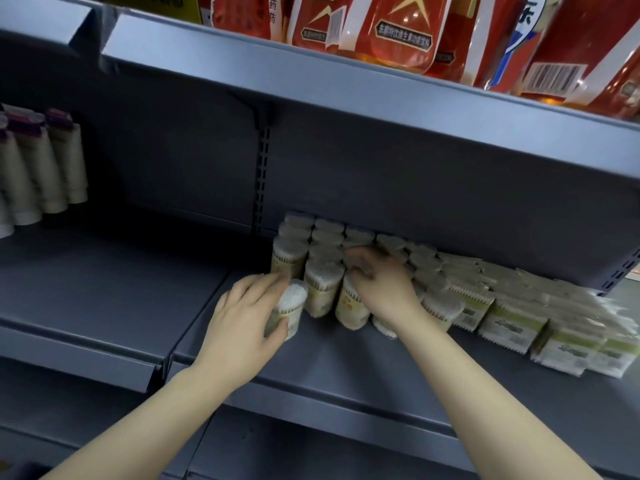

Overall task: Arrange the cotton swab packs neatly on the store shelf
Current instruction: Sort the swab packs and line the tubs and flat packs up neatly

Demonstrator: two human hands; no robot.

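Observation:
Round cotton swab packs (323, 285) stand upright in rows on the grey shelf (346, 355), running back to the rear wall. My left hand (242, 323) is wrapped around one round pack (292, 304) at the front left of the group, slightly tilted. My right hand (381, 285) rests over the front-row packs, its fingers curled on the top of another upright pack (351, 311). Flat rectangular swab packs with green labels (512, 325) lie stacked to the right of the round ones.
Red packaged goods (398, 29) sit on the shelf above, its edge overhanging. Beige tubes with dark caps (41, 168) stand at far left on the neighbouring shelf section (86, 306). A slotted upright (262, 178) divides the back panel.

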